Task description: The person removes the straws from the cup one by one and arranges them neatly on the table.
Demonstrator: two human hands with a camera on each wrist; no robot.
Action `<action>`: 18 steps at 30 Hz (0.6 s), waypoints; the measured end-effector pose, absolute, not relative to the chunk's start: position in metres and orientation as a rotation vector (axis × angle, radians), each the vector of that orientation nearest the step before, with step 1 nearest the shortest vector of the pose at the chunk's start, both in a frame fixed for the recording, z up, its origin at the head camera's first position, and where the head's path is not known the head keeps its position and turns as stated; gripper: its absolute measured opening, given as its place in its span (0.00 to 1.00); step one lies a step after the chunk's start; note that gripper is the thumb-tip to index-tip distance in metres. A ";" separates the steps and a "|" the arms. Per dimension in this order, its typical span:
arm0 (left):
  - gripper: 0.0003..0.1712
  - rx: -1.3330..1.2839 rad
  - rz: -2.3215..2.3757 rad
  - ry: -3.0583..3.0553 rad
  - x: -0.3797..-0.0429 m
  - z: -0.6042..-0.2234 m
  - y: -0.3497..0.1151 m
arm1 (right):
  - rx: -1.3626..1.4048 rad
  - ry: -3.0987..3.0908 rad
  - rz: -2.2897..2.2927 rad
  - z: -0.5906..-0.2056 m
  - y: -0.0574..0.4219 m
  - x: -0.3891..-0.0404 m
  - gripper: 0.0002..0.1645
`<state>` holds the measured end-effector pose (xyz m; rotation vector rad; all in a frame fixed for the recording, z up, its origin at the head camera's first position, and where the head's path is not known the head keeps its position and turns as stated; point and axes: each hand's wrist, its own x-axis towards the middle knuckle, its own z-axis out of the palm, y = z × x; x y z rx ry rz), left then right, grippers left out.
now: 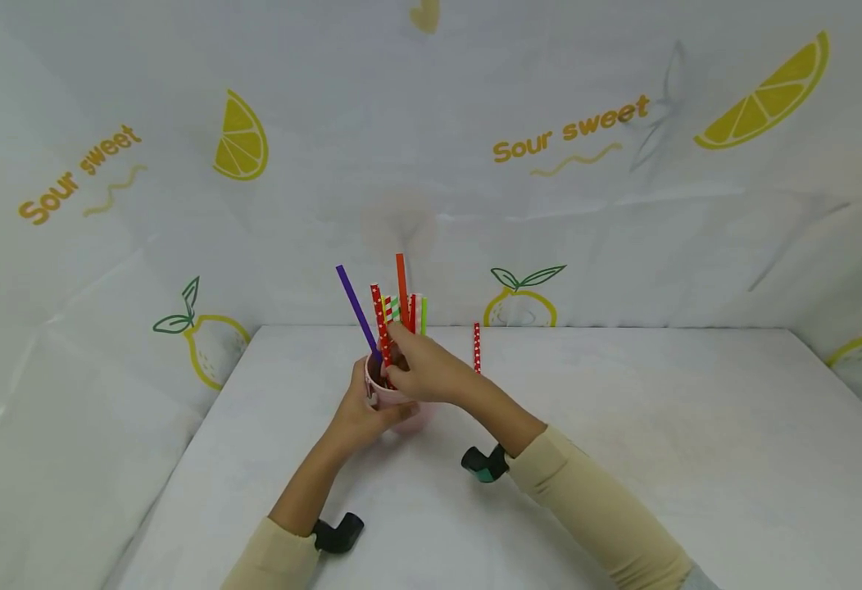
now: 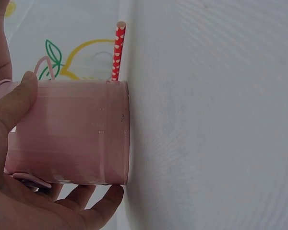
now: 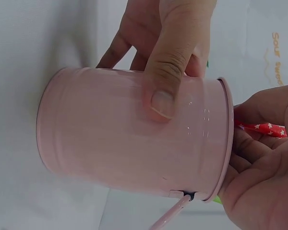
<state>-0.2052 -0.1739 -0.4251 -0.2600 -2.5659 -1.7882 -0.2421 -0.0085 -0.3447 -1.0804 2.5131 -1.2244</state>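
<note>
- Beige sleeves point(image 1: 601, 512) nearest the head camera, both cut off by the bottom edge; black wrist mounts point(image 1: 338, 533) below the cuffs, the right one with a teal patch.
- Left hand point(image 1: 363, 416) clamped around the pink bucket point(image 3: 117, 132), thumb along its near side; the other fingers are partly hidden behind it.
- Bucket stands upright on the white table point(image 1: 696, 459), ahead of the person, slightly left of centre. Its handle point(image 3: 172, 213) runs out of the right wrist view.
- Right hand point(image 1: 427, 366) at the bucket mouth, pinching a red straw with white stars point(image 1: 379, 315); some fingertips sit below the rim, can't make them out.
- Other straws in the bucket: purple straw point(image 1: 356, 307), orange straw point(image 1: 401, 283), plus a tight cluster of striped, red and lime ones. Lower ends hidden, exact count unclear.
- Loose red spotted straw point(image 1: 477, 344) on the table behind the right forearm, near end covered.
- Table runs well past the bucket both sides; back edge meets the white backdrop point(image 1: 372, 147) not far behind, right edge well apart.
- Backdrop reads "Sour sweet" twice, with lemon prints point(image 1: 242, 135); top print cropped. Right wrist view repeats the words, the last letters covered by the hand.
</note>
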 end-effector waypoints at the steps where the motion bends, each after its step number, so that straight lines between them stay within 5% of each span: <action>1: 0.58 -0.259 -1.789 -2.565 -0.205 -0.425 -0.174 | -1.085 2.515 -1.233 -0.345 -0.008 -0.242 0.14; 18: 0.57 -0.225 -1.795 -2.580 -0.205 -0.425 -0.174 | -1.050 2.502 -1.463 -0.342 0.000 -0.243 0.15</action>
